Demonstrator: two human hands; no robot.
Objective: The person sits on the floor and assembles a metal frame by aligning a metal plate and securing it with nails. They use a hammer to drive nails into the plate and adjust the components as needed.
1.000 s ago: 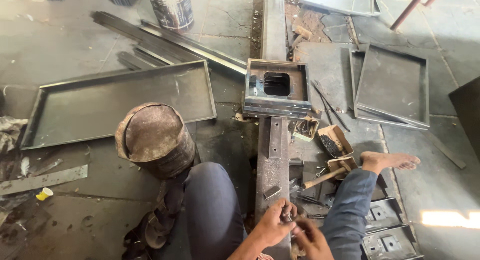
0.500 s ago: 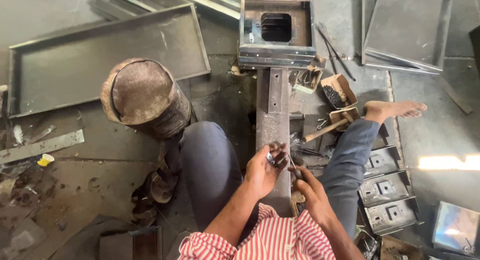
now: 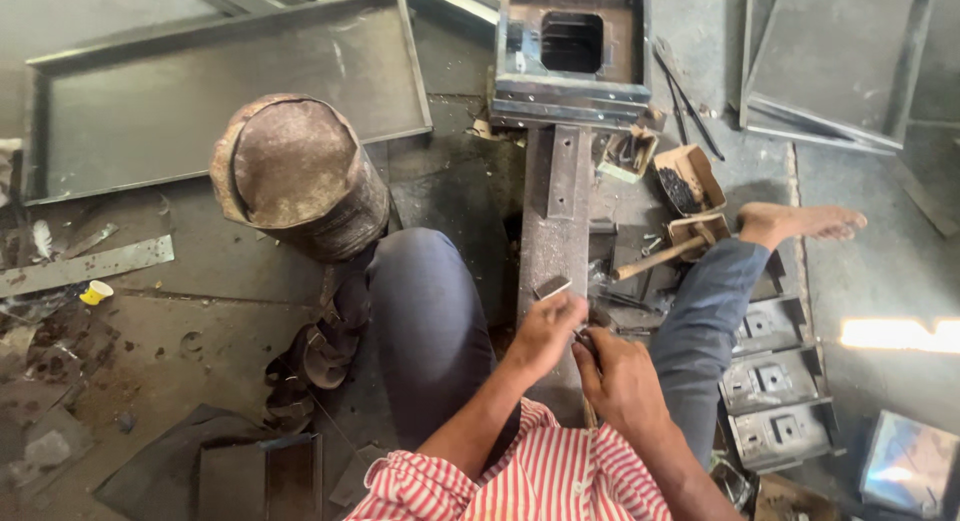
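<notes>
**On the workshop floor: both hands meet over a steel bar**

Above the long steel bar (image 3: pixel 552 243) lying between the person's legs, the left hand (image 3: pixel 541 333) pinches a small metal piece (image 3: pixel 582 338) in its fingers. The right hand (image 3: pixel 620 379) is clenched around a thin tool, touching that piece. A rusty drum (image 3: pixel 296 173) stands to the left.

Soft, even daylight lit the workshop floor (image 3: pixel 200 311) with only faint shadows, while a blown-out patch of sunlight (image 3: pixel 900 333) glared at the right edge, a shiny metal sheet (image 3: pixel 908 465) reflected light in the lower right corner, and wide-angle distortion bent and slightly blurred the frame edges.
</notes>
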